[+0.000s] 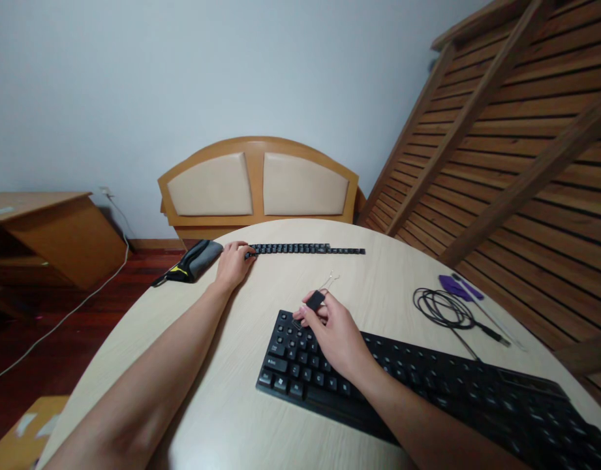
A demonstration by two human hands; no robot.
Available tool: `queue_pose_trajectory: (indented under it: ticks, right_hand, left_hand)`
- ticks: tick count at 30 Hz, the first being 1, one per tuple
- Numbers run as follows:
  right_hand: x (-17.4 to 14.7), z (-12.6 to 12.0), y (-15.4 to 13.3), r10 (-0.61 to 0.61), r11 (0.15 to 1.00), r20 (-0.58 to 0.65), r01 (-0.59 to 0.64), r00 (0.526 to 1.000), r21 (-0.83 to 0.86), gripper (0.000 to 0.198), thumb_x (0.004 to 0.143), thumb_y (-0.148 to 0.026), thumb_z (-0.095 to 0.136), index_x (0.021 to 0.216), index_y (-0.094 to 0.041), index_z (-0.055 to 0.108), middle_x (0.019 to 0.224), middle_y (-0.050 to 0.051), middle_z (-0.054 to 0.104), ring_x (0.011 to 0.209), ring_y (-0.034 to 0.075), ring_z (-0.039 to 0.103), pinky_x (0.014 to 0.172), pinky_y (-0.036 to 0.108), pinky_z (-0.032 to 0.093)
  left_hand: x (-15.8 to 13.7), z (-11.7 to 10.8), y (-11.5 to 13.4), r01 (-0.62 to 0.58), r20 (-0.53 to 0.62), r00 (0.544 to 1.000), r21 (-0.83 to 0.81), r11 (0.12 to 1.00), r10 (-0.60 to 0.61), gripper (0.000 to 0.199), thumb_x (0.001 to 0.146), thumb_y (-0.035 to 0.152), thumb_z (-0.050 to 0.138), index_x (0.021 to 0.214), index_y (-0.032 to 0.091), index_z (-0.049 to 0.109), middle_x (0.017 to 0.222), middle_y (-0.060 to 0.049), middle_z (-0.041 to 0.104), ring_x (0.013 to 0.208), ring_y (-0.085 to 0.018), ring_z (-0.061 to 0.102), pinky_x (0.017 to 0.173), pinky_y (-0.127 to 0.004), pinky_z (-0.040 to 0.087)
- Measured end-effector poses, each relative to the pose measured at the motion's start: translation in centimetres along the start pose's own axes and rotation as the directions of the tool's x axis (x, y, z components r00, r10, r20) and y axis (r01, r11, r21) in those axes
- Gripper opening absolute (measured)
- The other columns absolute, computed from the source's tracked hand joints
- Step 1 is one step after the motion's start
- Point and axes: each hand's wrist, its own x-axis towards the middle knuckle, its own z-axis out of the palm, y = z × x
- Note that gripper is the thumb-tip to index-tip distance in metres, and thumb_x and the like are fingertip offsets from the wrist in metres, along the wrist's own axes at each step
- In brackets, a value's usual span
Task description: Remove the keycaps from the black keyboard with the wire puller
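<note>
A black keyboard point(329, 398) lies at an angle on the table, with several of its upper-left keys stripped to bare switches. My right hand point(337, 329) is closed around a wire keycap puller point(316, 300), its black handle between the fingers and its wire loops pointing away from me. The fingertips hover at the keyboard's top left corner; whether they touch a key I cannot tell. Farther off, loose black keycaps point(290, 249) form a long row. At the row's left end my left hand point(235, 262) pinches a keycap point(250, 254) between thumb and fingers.
Beside my left hand lies a grey and black pouch point(197, 261). A coiled black cable point(444, 310), a purple cloth point(459, 287) and a thin brush-like stick point(491, 313) lie at the right. The round table point(222, 405) ends near a headboard point(258, 176) and leaning wooden slats point(500, 143).
</note>
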Motion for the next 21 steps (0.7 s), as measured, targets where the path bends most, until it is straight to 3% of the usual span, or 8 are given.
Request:
queue_pose_trajectory:
  ticks: [21]
  right_hand:
    - [-0.06,-0.02,0.03,0.006,1.0,0.007,-0.006,1.0,-0.005,0.012,0.089,-0.032,0.055,0.093,-0.021,0.053,0.081,0.005,0.072,0.082,0.021,0.071,0.075,0.034,0.056]
  left_hand:
    - [-0.07,-0.21,0.06,-0.006,0.001,1.0,-0.084,0.996,0.006,0.019,0.084,0.02,0.061,0.103,0.02,0.066,0.115,-0.012,0.062,0.11,-0.031,0.053,0.099,-0.044,0.043]
